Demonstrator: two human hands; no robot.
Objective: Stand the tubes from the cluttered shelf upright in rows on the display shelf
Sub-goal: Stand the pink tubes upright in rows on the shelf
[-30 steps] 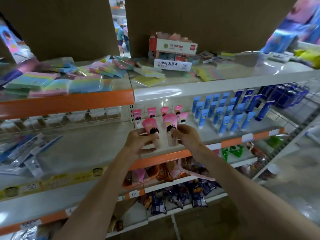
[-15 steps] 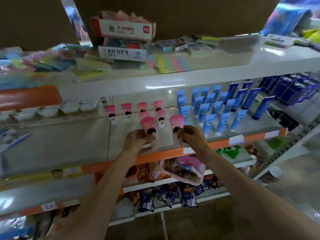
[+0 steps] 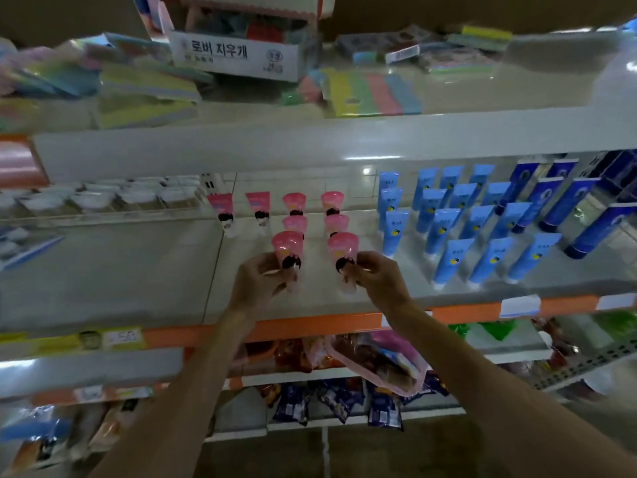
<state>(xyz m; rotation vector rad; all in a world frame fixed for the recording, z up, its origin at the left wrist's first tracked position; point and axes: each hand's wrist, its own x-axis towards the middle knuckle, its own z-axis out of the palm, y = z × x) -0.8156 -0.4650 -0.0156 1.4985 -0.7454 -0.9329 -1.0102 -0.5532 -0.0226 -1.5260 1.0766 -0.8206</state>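
Observation:
Several pink tubes stand cap-down on the white display shelf. My left hand grips one pink tube at the front of the left column. My right hand grips another pink tube at the front of the right column. Both held tubes are upright, their caps at or just above the shelf surface. Behind them stand more pink tubes in two short columns, with two more off to the left in the back row.
Rows of light blue tubes and dark blue tubes stand to the right. Clear tubs sit at the left. The top shelf holds a white cardboard box and pastel packs. Snack packets and a pink tray fill lower shelves.
Both hands have carried their pink tubes slightly back and down onto the shelf, lining them up behind the standing columns. The view has shifted so the shelf sits further left and closer.

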